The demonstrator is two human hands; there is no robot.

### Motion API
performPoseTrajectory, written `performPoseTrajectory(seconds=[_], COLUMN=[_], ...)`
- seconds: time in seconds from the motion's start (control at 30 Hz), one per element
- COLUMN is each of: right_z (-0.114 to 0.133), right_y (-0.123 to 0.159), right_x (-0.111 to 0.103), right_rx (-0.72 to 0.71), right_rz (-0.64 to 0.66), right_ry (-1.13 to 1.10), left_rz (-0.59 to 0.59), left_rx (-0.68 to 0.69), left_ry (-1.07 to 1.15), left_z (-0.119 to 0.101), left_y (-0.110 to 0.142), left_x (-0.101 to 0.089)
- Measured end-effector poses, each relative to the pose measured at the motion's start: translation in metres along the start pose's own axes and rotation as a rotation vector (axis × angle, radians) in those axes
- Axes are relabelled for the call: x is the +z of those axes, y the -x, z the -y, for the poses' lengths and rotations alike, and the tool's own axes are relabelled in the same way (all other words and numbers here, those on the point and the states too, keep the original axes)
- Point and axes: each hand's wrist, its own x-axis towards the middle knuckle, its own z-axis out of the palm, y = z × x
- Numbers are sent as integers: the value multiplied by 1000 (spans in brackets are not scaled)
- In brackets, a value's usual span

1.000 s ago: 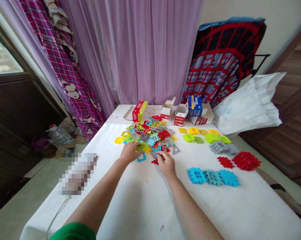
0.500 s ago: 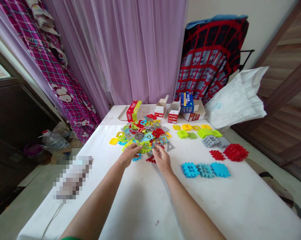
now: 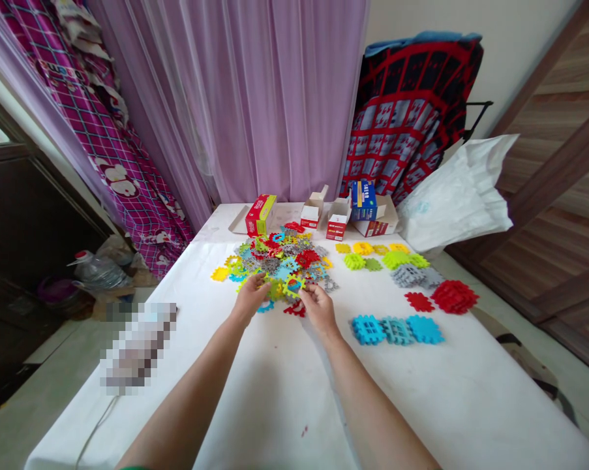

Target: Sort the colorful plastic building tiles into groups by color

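Observation:
My right hand [image 3: 319, 309] pinches a yellow-green square frame piece [image 3: 294, 286] with toothed edges and an open middle. It is held over the near edge of a mixed pile of interlocking plastic pieces [image 3: 271, 266]. At the pile's front left, my left hand [image 3: 249, 299] has its thumb and fingers curled close to yellow-green pieces; whatever lies between the fingertips cannot be made out. Red pieces [image 3: 294, 309] and a blue piece [image 3: 265, 307] lie just in front of the pile, below the hands.
Sorted to the right are yellow pieces [image 3: 362, 248], green pieces [image 3: 355, 262], grey pieces [image 3: 408, 275], red pieces [image 3: 454, 297] and blue pieces [image 3: 368, 330]. Small boxes [image 3: 261, 215] stand along the back. A white bag [image 3: 455, 196] leans at the right. A blurred-out object [image 3: 140, 349] with a cord lies left.
The yellow-green piece, earlier between both hands, is now in my right hand, turned to show its open middle. My left hand has drawn slightly left, away from it. The view has shifted slightly.

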Motion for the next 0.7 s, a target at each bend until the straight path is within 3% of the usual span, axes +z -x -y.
performPoseTrajectory(seconds=[0.13, 0.2, 0.33, 0.43, 0.53, 0.6, 0.7], right_z=[3, 5, 12, 14, 12, 13, 25], right_y=[-2, 0, 5, 9, 11, 13, 15], right_x=[-2, -2, -1, 1, 2, 1, -9], right_rx=[119, 152, 194, 196, 169, 85, -211], right_rz=[-23, -18, 50, 137, 231, 263, 211], right_ry=[-127, -181, -267, -248, -159, -53, 295], left_rz=[-174, -164, 29, 60, 90, 97, 101], left_rx=[318, 419, 211, 35, -40, -59, -72], left_ry=[-296, -419, -210, -12, 59, 64, 14], left_z=[-5, -5, -5, -8, -12, -14, -14], left_y=[3, 9, 22, 28, 30, 31, 31], left_x=[-3, 3, 24, 32, 28, 22, 16])
